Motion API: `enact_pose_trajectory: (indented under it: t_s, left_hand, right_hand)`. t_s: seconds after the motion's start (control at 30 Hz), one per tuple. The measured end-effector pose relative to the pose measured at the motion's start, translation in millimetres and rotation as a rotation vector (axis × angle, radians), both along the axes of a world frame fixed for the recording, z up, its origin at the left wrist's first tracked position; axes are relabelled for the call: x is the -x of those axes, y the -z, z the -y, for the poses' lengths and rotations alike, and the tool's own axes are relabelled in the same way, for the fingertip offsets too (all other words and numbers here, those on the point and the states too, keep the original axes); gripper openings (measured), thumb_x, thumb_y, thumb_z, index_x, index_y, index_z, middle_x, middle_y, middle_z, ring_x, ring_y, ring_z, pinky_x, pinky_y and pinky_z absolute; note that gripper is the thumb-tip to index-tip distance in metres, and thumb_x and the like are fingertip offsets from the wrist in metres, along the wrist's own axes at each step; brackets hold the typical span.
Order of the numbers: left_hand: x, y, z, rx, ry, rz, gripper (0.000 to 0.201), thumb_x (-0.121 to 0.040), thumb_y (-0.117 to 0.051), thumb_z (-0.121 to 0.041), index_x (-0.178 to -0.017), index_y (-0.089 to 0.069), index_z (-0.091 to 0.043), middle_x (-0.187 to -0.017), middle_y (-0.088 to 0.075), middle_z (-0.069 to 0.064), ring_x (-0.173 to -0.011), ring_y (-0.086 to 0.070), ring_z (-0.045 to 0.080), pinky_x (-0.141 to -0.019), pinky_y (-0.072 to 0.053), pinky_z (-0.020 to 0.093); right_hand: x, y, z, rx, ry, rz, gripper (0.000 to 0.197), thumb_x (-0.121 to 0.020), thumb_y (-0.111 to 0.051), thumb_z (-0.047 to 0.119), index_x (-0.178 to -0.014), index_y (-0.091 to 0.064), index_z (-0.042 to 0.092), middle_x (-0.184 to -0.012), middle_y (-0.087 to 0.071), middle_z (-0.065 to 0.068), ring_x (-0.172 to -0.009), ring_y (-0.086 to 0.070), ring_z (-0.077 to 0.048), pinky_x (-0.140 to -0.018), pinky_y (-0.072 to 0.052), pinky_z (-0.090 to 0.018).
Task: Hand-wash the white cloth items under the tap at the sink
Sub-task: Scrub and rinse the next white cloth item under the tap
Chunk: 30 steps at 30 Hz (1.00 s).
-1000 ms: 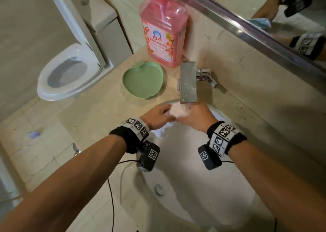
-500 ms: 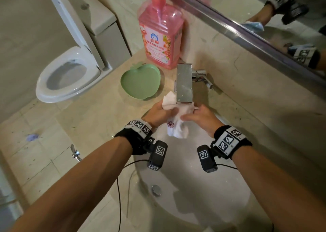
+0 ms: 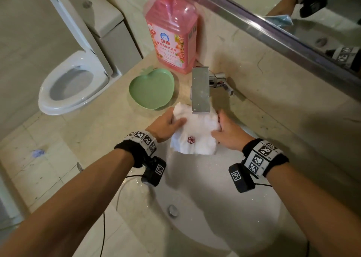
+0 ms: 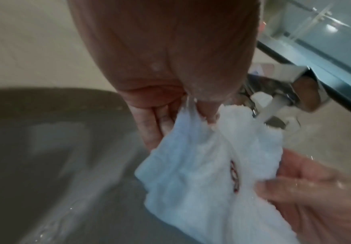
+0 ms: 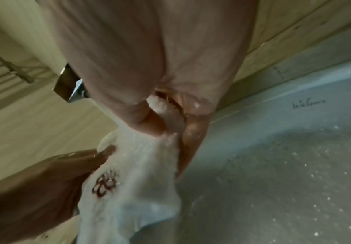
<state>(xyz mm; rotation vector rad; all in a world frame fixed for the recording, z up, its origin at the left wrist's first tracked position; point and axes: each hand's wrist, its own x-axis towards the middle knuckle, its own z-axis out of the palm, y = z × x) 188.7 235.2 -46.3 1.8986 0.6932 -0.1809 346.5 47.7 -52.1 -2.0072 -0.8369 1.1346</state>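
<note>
The white terry cloth with a red flower motif point(image 3: 194, 133) is hanging spread directly beneath the square chrome tap point(image 3: 200, 89), over the pale sink basin point(image 3: 214, 208). The left hand point(image 3: 166, 123) and right hand point(image 3: 227, 131) are each pinching an opposite upper edge (equally near), stretching its long axis crosswise under running water.

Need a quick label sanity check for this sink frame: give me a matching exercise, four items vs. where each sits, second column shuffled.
Column 1:
1. white cloth
2. green dish
3. pink bottle
4. drain plug

Column 2:
A. at the bottom of the sink basin
B. on the counter, left of the tap
C. held between left hand and right hand below the spout
D. upright on the counter against the back wall

Pairs: 1-C, 2-B, 3-D, 4-A
</note>
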Motion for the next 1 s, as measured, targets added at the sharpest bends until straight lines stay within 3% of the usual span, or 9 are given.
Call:
enact_pose_trajectory:
  t_s: [0.1, 0.23, 0.43, 0.57, 0.63, 0.7, 0.8, 0.9, 1.0]
  left_hand:
    - [6, -2, -8, 0.167, -0.055, 0.101, 0.033, -0.1, -0.054, -0.021, -0.129, -0.04, -0.024, -0.112, -0.066, -0.004, -0.1, -0.068, 0.02, -0.074, -0.06, 0.048]
    - [12, -5, -8, 0.327, -0.125, 0.09, 0.038, -0.098, -0.051, -0.002, -0.128, -0.047, -0.025, -0.109, -0.066, -0.001, -0.089, -0.071, 0.01, -0.059, -0.059, 0.035]
    - [22, -14, -13, 0.462, -0.147, 0.073, 0.043, -0.089, -0.04, 0.019, -0.116, -0.061, -0.008, -0.095, -0.068, 0.007, -0.082, -0.067, 0.02, -0.073, -0.06, 0.04]
    - [26, -19, -20, 0.483, -0.173, 0.076, 0.042, -0.087, -0.041, 0.022, -0.121, -0.06, 0.007, -0.12, -0.064, 0.022, -0.101, -0.065, 0.031, -0.083, -0.058, 0.038]
    - [23, -22, -22, 0.46, -0.194, 0.091, 0.039, -0.087, -0.04, 0.02, -0.116, -0.064, 0.007, -0.132, -0.06, 0.016, -0.113, -0.061, 0.034, -0.09, -0.055, 0.04]
    - [20, -25, -22, 0.475, -0.216, 0.087, 0.027, -0.085, -0.05, 0.0, -0.094, -0.074, -0.003, -0.122, -0.067, 0.005, -0.111, -0.063, 0.029, -0.086, -0.056, 0.035]
    - [16, -23, -20, 0.291, -0.107, 0.056, 0.02, -0.081, -0.066, -0.037, -0.074, -0.077, -0.021, -0.093, -0.073, -0.003, -0.09, -0.066, 0.013, -0.083, -0.051, 0.032]
    - [11, -9, -15, -0.08, 0.04, 0.027, 0.04, -0.072, -0.083, -0.043, -0.094, -0.059, -0.02, -0.095, -0.063, -0.001, -0.087, -0.06, 0.019, -0.08, -0.049, 0.033]
    - [1, -1, -8, -0.054, 0.119, -0.124, 0.093, -0.052, -0.092, -0.048, -0.124, -0.039, -0.026, -0.108, -0.057, -0.007, -0.096, -0.058, 0.01, -0.081, -0.048, 0.027]
  right_hand:
    - [1, -2, -5, -0.095, 0.029, 0.004, 0.054, -0.092, -0.055, -0.004, -0.136, -0.049, 0.027, -0.125, -0.063, 0.004, -0.115, -0.06, -0.014, -0.099, -0.048, -0.03]
    - [4, -1, -17, -0.093, -0.044, 0.186, 0.042, -0.09, -0.052, -0.009, -0.109, -0.066, 0.026, -0.108, -0.071, 0.0, -0.102, -0.066, -0.019, -0.08, -0.048, -0.022]
    - [0, -5, -24, -0.006, -0.033, 0.149, 0.041, -0.093, -0.05, -0.009, -0.12, -0.071, 0.013, -0.112, -0.073, -0.008, -0.102, -0.067, -0.025, -0.09, -0.055, -0.037]
    - [2, -6, -27, -0.026, 0.139, -0.121, 0.029, -0.098, -0.048, -0.003, -0.11, -0.072, 0.007, -0.106, -0.072, -0.006, -0.101, -0.066, -0.023, -0.085, -0.054, -0.033]
    - [3, -6, -29, -0.051, 0.267, -0.271, 0.023, -0.097, -0.047, -0.003, -0.107, -0.068, -0.008, -0.106, -0.069, -0.016, -0.102, -0.063, -0.033, -0.082, -0.057, -0.032]
    - [5, -8, -30, -0.073, 0.321, -0.375, 0.022, -0.1, -0.051, 0.006, -0.107, -0.071, 0.0, -0.115, -0.071, -0.02, -0.106, -0.066, -0.032, -0.092, -0.057, -0.04]
    - [7, -6, -28, -0.06, 0.184, -0.218, 0.023, -0.087, -0.071, 0.007, -0.103, -0.073, 0.024, -0.096, -0.077, 0.009, -0.096, -0.07, -0.014, -0.08, -0.056, -0.026]
    - [7, -5, -28, -0.029, 0.171, -0.11, 0.049, -0.082, -0.07, -0.002, -0.121, -0.059, 0.025, -0.107, -0.072, 0.002, -0.1, -0.068, -0.018, -0.084, -0.057, -0.03]
    - [1, -8, -23, -0.048, 0.194, -0.064, 0.042, -0.082, -0.07, 0.003, -0.116, -0.064, 0.028, -0.106, -0.073, 0.004, -0.1, -0.069, -0.017, -0.093, -0.056, -0.043]
